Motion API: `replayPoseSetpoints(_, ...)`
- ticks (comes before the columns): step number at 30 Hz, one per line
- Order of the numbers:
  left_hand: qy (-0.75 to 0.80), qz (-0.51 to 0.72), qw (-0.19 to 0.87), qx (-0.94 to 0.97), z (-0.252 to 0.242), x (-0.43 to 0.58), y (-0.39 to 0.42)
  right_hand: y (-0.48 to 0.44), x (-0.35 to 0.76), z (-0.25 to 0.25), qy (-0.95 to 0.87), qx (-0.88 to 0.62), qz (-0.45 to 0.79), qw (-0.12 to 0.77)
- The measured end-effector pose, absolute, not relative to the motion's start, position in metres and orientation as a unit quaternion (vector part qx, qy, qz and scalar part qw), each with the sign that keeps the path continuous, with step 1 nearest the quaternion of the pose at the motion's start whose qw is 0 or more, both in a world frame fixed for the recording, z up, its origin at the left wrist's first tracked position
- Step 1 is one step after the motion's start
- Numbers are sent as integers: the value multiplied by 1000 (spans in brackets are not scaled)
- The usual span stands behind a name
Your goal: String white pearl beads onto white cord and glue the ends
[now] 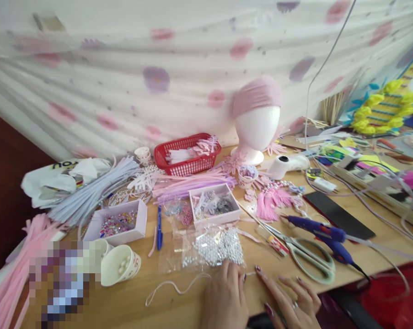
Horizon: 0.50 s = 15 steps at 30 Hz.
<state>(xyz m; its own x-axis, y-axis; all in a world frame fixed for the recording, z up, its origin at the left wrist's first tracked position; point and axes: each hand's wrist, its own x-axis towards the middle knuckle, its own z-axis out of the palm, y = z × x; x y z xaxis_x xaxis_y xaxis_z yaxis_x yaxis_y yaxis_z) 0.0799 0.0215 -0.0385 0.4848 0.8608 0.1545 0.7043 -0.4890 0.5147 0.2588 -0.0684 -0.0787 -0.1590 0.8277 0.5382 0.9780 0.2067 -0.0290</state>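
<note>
Tabletop, bare beside left hand (clamped on cord), right hand, fingers apart, at near edge

2 hands, 1 glue gun, 1 basket

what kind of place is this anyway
Probably a craft workspace, perhaps for making ornaments: the wooden table holds a clear bag of pearly beads, scissors and what looks like a blue glue gun.
</note>
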Motion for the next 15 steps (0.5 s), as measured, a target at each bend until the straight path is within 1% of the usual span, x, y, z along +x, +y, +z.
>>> replayPoseSetpoints(2, 461, 172, 213, 844, -27, 78, 23, -71, 260, -67, -749, -603, -147, 231)
replayPoseSetpoints(4, 464, 157, 221, 843, -21, 76, 24, -72, 259, -60, -749, -612, -128, 218)
replayPoseSetpoints(7, 460, 153, 227, 844, -18, 74, 25, -76, 257, -57, -749, -623, -99, 203)
replayPoseSetpoints(9, 461, 165, 232, 841, -20, 73, 25, -77, 258, -55, -745, -628, -88, 208)
replayPoseSetpoints(11, 458, 186, 241, 835, -22, 71, 26, -78, 261, -52, -735, -632, -75, 235)
replayPoseSetpoints(15, 443, 236, 271, 821, -23, 69, 29, -70, 267, -38, -688, -641, -25, 340)
